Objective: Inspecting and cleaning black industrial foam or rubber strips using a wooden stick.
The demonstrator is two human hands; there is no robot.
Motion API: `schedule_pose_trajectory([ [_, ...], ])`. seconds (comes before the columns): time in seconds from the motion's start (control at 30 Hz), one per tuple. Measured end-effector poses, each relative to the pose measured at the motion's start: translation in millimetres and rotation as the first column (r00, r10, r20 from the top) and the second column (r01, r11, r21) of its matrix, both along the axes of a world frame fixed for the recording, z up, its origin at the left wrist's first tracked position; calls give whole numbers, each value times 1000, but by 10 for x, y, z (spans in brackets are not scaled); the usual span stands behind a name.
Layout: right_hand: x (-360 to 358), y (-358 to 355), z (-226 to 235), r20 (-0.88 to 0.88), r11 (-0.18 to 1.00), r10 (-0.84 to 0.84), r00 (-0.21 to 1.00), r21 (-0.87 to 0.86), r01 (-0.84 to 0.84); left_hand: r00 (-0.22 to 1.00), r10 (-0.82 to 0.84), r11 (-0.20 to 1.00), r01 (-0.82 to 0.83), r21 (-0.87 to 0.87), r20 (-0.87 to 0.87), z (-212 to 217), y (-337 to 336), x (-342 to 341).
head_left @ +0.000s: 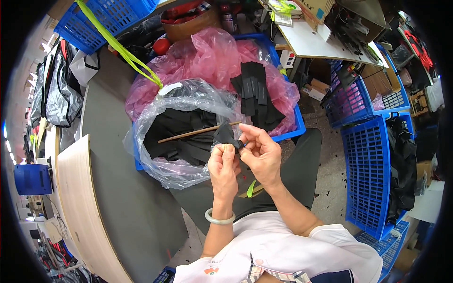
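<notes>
In front of me both hands meet at a small black fabric piece [225,135], over the near right side of an open clear plastic bag [186,178]. My left hand [223,172] pinches its lower edge between thumb and fingers. My right hand [262,158] is closed on a narrow black end of the same piece, with the index finger raised. A thin wooden stick [188,134] slants across the bag, its right end at my right index fingertip; I cannot tell whether that hand grips it. More black fabric pieces [181,120] fill the bag.
A blue crate [298,123] holds pink plastic [203,52] and a stack of black strips [255,89]. Yellow-green strips [118,47] hang at the upper left. Blue crates [365,174] stand on the right, and a wooden board [78,188] on the left.
</notes>
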State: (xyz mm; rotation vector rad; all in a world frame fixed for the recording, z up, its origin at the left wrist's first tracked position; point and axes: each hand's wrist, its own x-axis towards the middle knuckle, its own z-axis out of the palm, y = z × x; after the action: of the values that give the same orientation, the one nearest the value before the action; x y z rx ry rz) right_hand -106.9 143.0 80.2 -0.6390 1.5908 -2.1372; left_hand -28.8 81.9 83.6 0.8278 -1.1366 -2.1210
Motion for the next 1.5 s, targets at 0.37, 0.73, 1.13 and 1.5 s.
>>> schedule_pose_trajectory([
  [0.37,-187,69,77,647,853,518,560,-437,-284,993,-26,1000,27,8,-113,147,-15,111],
  [0.73,-218,89,259,348,822,535,770,-4,-569,998,61,996,-63,-62,-31,35,-66,198],
  [1.13,-199,119,-7,537,890,445,717,-173,-422,973,11,991,19,129,-229,-81,38,335],
  [1.5,-83,231,-202,694,885,434,574,-210,-416,987,-83,931,126,-342,138,-78,-43,381],
])
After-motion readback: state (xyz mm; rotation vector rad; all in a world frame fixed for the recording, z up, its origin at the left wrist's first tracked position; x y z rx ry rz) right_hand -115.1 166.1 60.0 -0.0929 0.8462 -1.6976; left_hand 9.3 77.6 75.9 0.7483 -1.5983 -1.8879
